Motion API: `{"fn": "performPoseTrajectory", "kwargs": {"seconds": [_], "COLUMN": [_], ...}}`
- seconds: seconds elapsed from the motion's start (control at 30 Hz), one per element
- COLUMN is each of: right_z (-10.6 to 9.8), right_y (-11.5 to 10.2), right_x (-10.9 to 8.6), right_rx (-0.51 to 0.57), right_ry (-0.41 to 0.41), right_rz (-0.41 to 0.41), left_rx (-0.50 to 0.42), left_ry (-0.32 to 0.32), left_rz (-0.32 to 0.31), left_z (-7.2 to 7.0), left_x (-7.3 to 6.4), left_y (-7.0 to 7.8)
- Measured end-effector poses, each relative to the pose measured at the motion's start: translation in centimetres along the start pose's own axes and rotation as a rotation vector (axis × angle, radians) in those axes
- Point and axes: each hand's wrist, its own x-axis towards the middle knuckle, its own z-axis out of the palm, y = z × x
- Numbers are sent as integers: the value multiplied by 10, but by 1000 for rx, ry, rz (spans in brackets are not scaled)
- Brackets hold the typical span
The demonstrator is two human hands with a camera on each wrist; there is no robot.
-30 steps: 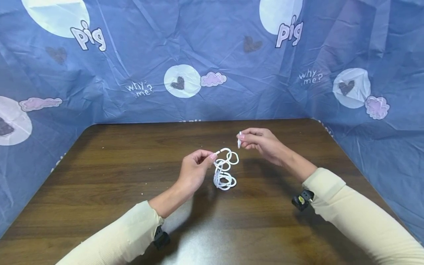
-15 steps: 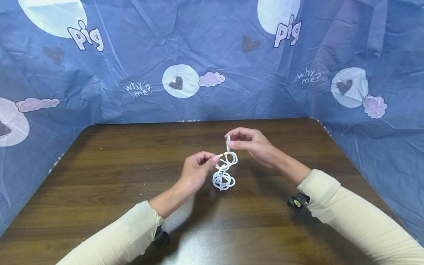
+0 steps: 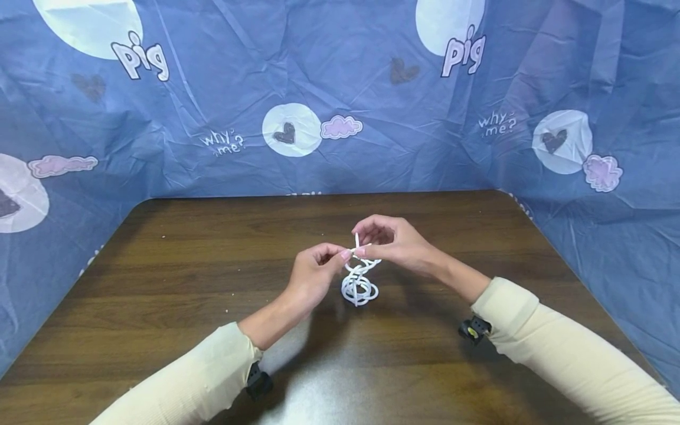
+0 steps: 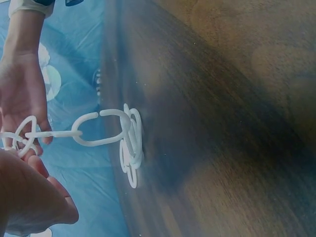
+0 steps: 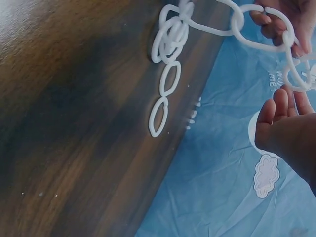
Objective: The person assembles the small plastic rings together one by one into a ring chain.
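Note:
A chain of white plastic links [image 3: 357, 290] hangs between my two hands, its lower end bunched on the wooden table. My left hand [image 3: 319, 268] pinches an upper link between thumb and fingertips. Close against it, my right hand [image 3: 398, 243] holds a single white link [image 3: 357, 239] by its thumb and fingers, right at the top of the chain. In the left wrist view, an open C-shaped link [image 4: 96, 143] with a small gap stands above the pile. The right wrist view shows two links trailing from the heap [image 5: 170, 42] on the table. Fingers partly hide where the upper links meet.
The brown wooden table [image 3: 159, 307] carries a few tiny white specks. A blue printed cloth [image 3: 212, 165] stands along its back and sides. Dark wrist cameras sit under both cream sleeves [image 3: 531, 324].
My right hand has moved left and down, bringing its link from apart to right beside the link in my left hand. The left hand has stayed nearly still.

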Motion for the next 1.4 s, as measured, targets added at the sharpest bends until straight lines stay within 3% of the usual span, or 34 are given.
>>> {"fn": "performPoseTrajectory", "kwargs": {"seconds": [0.17, 0.4, 0.67, 0.83, 0.93, 1.13, 1.4], "right_z": [0, -3, -5, -6, -6, -2, 7], "right_y": [3, 8, 7, 6, 6, 6, 5], "right_x": [-2, -4, -6, -4, -3, -4, -4], "right_rx": [-101, -261, -460, -588, -648, -734, -820], "right_ry": [24, 128, 229, 232, 222, 204, 164], "right_rz": [-25, -130, -324, -490, -551, -588, -637], "left_rx": [4, 9, 1, 3, -6, -19, -16], "left_ry": [5, 28, 35, 42, 51, 64, 26], "left_rz": [-11, -12, -22, -28, -33, -35, -11], "left_z": [-1, -2, -3, -3, -4, -4, -5], "left_x": [0, 1, -1, -1, 1, 2, 3], "left_y": [0, -1, 0, -1, -2, -2, -1]}}
